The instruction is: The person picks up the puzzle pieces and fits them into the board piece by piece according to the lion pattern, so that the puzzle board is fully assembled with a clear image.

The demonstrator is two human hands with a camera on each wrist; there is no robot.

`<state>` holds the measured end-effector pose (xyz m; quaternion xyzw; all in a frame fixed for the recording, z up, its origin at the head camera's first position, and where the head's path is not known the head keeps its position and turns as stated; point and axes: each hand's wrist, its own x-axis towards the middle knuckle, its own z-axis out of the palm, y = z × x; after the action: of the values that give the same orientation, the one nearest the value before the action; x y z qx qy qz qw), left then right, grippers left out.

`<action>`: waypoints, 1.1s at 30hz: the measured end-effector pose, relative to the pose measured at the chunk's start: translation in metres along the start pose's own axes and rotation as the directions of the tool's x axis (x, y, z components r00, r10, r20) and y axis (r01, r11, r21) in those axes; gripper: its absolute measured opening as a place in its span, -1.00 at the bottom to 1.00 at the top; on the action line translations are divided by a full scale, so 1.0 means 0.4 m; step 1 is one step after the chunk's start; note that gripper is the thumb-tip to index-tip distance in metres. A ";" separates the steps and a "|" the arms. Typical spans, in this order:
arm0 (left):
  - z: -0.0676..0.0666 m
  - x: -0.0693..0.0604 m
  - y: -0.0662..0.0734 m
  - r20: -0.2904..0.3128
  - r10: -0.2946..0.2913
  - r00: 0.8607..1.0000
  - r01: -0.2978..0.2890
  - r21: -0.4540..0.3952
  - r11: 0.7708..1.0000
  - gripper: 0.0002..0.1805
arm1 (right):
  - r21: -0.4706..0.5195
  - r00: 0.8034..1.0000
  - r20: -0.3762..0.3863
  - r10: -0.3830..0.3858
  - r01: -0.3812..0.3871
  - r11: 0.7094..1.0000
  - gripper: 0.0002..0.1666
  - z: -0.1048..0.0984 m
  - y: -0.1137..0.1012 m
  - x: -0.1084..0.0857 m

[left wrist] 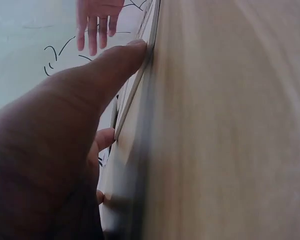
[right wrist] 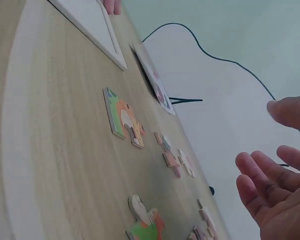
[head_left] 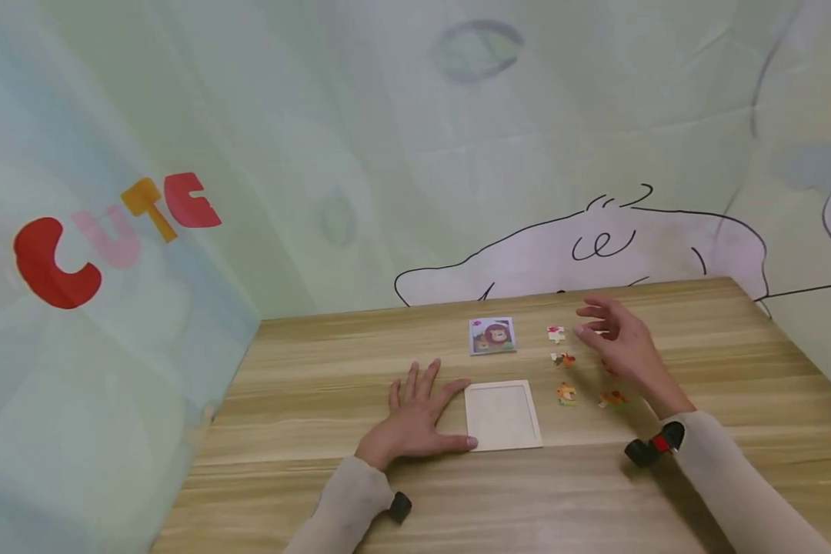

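In the head view my left hand [head_left: 415, 419] lies on the table with its fingers spread. Its thumb touches the lower left corner of a pale square puzzle tray [head_left: 504, 415], and its index finger meets the upper left corner. Over the jigsaw pieces hovers my right hand [head_left: 623, 342], fingers loosely bent and nothing held, as the right wrist view also shows. A piece with red on white [head_left: 556, 334] lies just left of its fingertips. Below that are a dark-and-orange piece [head_left: 564, 359], a yellow-orange piece [head_left: 566, 394] and another orange piece [head_left: 613, 398]. Other pieces are partly hidden beneath the hand.
A square picture card with a lion [head_left: 493, 336] lies behind the tray. The wooden table [head_left: 305, 385] ends at a printed cloth backdrop [head_left: 388, 154] at the back and left. Each wrist carries a small black camera [head_left: 642, 452].
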<state>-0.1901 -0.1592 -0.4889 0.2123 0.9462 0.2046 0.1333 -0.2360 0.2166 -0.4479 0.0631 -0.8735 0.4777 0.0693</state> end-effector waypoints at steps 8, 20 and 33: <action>-0.006 0.008 -0.010 0.000 0.010 1.000 -0.010 0.006 1.000 0.10 | 0.009 0.998 -0.003 0.059 -0.059 0.998 -0.43 0.032 0.027 0.052; -0.006 -0.004 0.011 0.031 -0.018 0.999 0.016 0.039 0.999 0.08 | -0.204 0.982 0.176 0.065 -0.028 0.978 -0.50 0.051 0.040 0.106; -0.007 -0.007 0.014 0.029 -0.023 0.999 0.022 0.031 0.999 0.05 | -0.416 0.966 0.254 0.036 0.076 0.906 -0.54 0.063 0.047 0.139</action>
<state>-0.1867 -0.1565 -0.4836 0.2065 0.9495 0.1854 0.1464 -0.2955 0.2031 -0.4670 0.1168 -0.9569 0.2643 -0.0271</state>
